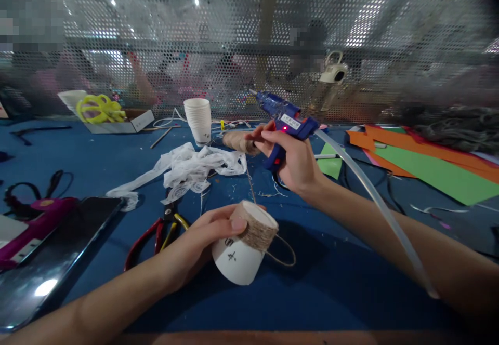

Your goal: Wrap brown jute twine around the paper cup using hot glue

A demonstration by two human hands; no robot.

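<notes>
My left hand (210,236) grips a white paper cup (238,262), which lies tilted with its base toward the upper right. Brown twine (259,233) is wound round the cup's base end, and a loose loop of it sticks out to the right. Up and to the right, my right hand (294,160) is closed round the handle of a blue hot glue gun (278,108). Its nozzle points to the upper left, away from the cup, and a red light glows on its body. A long clear glue stick (370,194) trails from its back. Behind my right fingers lies a twine spool (238,141).
White lace ribbon (189,166) is heaped past the cup, with red-and-yellow pliers (159,230) nearer. A paper cup stack (197,121) stands behind. At left are a phone-like dark slab (74,251) and a box (136,121); coloured paper sheets (432,163) lie right. Perforated metal mesh (234,38) closes the back.
</notes>
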